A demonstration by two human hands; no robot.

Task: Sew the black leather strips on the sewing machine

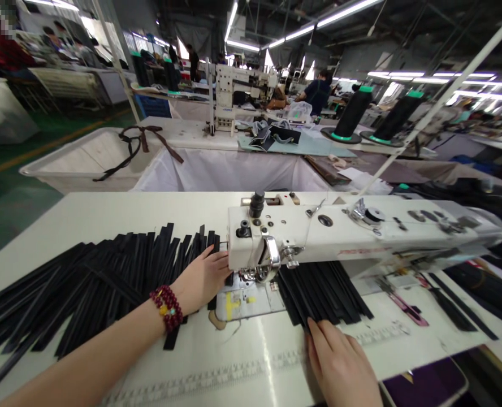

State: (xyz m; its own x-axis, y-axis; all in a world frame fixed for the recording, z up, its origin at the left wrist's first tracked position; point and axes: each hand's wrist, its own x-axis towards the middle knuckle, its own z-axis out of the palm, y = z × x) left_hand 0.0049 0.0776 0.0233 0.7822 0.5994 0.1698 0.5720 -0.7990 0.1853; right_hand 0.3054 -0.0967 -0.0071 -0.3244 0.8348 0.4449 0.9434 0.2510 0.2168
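Observation:
Long black strips point(124, 271) lie in a loose pile on the left of the white sewing machine point(302, 234). My left hand point(204, 277), with a dark red bead bracelet point(167, 308) at the wrist, rests on the pile's right end beside the needle area. Its fingers are stretched out and slightly apart; the machine head hides some fingertips. On the other side of the needle, a second row of black strips point(323, 294) lies under the machine arm. My right hand point(342, 362) has its thumb and fingers closed at the near end of a strip in that row.
Pink-handled snips point(407, 305) and more dark strips point(452, 308) lie at the right. A printed ruler scale point(217, 376) runs along the white table point(107, 212). Behind are a white-lined bin point(234, 169), another sewing machine point(229, 96) and black thread cones point(353, 113). People work farther back.

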